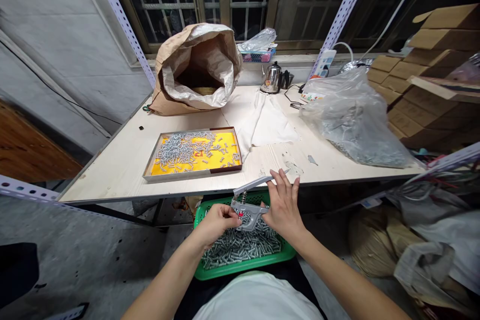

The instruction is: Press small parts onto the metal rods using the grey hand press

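Grey tool [254, 212] is held in the half-curled right hand [284, 206] and pinched by the left hand [216, 222].

No text can be read with certainty: the red printing [198, 154] on the yellow lining [210, 157] of the shallow tray [187, 176] resembles an "R" but is partly covered by small metal parts [174, 150], and the sticker [267, 83] on the metal kettle [275, 76] is too small to make out.
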`<action>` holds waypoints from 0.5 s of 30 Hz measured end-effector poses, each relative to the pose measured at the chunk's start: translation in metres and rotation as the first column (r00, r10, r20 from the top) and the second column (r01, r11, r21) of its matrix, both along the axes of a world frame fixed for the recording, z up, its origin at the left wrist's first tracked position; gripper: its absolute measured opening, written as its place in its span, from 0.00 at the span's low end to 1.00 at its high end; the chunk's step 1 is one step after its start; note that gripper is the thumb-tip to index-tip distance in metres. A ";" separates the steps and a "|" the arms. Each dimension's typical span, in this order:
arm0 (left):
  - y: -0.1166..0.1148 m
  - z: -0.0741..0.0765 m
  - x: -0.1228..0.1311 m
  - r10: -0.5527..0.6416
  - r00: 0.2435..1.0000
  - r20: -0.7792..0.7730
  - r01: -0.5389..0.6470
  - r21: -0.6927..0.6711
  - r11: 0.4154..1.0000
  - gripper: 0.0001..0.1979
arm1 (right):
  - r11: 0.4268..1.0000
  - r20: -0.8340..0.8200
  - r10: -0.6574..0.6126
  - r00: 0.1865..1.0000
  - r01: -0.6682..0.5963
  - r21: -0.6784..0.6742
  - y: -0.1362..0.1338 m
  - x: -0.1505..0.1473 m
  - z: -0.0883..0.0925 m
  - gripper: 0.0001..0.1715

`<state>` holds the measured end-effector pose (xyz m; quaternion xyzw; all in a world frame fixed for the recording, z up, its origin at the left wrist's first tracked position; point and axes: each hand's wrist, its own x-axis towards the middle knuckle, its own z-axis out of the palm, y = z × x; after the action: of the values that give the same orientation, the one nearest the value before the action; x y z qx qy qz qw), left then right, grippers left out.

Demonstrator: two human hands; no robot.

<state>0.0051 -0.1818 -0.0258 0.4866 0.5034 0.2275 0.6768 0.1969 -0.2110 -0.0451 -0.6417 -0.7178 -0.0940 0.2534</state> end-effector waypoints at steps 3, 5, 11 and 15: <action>0.000 -0.002 -0.001 0.018 0.999 0.041 -0.018 -0.013 1.000 0.08 | 0.999 0.003 -0.003 1.000 0.003 0.036 0.002 0.000 0.002 0.26; 0.000 -0.002 -0.001 0.025 0.998 0.060 -0.025 -0.015 1.000 0.09 | 0.999 0.007 -0.001 1.000 0.000 0.053 0.003 0.000 0.003 0.25; -0.002 0.004 -0.003 0.026 0.991 0.133 -0.022 -0.037 0.999 0.11 | 0.993 0.023 0.043 0.999 -0.046 0.112 0.006 0.003 0.008 0.15; -0.003 0.010 -0.011 0.067 0.980 0.188 -0.060 -0.043 0.997 0.19 | 0.996 0.121 0.085 0.989 -0.089 0.030 0.011 0.010 0.008 0.20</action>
<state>-0.0062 -0.1853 -0.0159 0.4339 0.4560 0.2849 0.7229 0.2073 -0.2001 -0.0376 -0.5984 -0.7573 -0.1339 0.2249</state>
